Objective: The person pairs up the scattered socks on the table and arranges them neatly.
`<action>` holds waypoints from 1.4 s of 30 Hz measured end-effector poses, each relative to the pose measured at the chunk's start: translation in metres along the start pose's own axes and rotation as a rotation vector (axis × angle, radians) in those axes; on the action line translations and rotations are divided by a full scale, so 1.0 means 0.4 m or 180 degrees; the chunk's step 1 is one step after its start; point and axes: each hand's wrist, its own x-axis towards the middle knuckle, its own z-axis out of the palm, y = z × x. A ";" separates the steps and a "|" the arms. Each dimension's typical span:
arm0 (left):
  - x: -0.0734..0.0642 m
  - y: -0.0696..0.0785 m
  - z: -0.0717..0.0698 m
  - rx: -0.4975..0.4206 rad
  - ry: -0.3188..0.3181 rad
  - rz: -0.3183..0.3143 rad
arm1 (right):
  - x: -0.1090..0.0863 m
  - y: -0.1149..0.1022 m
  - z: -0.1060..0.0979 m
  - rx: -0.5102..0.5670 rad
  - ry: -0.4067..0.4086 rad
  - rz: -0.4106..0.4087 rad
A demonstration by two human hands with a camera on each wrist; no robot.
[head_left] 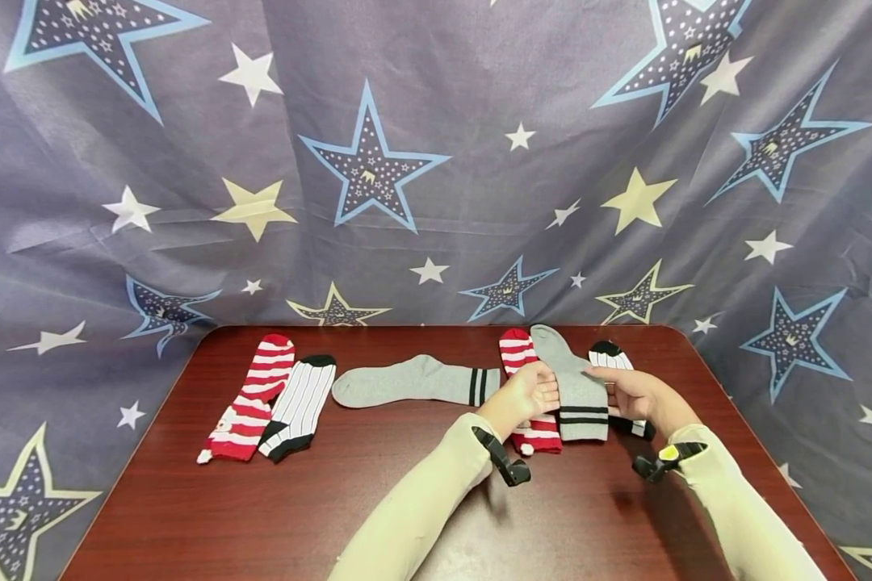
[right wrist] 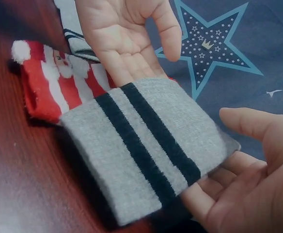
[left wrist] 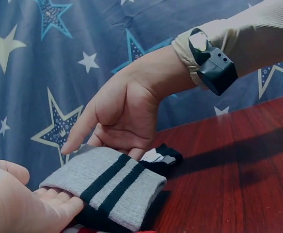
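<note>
A grey sock (head_left: 580,387) with two black bands at its cuff lies between my hands on the right side of the table. My left hand (head_left: 525,394) has its fingers under the sock's left edge, thumb lifted away. On the opposite edge, the fingers of my right hand (right wrist: 248,184) reach beneath the sock, and that thumb also stands apart from the fabric. The cuff is raised over the table. Partly covered by the left hand is a red-and-white striped sock (head_left: 516,349); a white sock with black lines (head_left: 609,353) is partly hidden behind the right hand.
Left of my hands, another grey banded sock (head_left: 407,382) lies sideways. Farther left are a second red-and-white striped sock (head_left: 256,395) with a white pompom and a second black-lined white sock (head_left: 307,397). A star-patterned cloth (head_left: 436,202) hangs behind the brown table (head_left: 262,516).
</note>
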 end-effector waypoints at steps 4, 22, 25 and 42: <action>0.009 0.013 0.000 -0.0051 -0.0058 0.0058 | 0.004 -0.006 0.004 0.0158 -0.0041 -0.0019; -0.023 0.085 0.017 -0.0050 -0.0303 0.0265 | -0.001 -0.072 0.049 0.0261 -0.0331 -0.0552; -0.031 0.099 0.020 -0.0113 -0.0387 0.0305 | -0.002 -0.084 0.060 0.0242 -0.0387 -0.0699; -0.052 0.142 -0.011 -0.0079 -0.0439 0.0433 | 0.009 -0.092 0.109 0.0035 -0.0724 -0.0790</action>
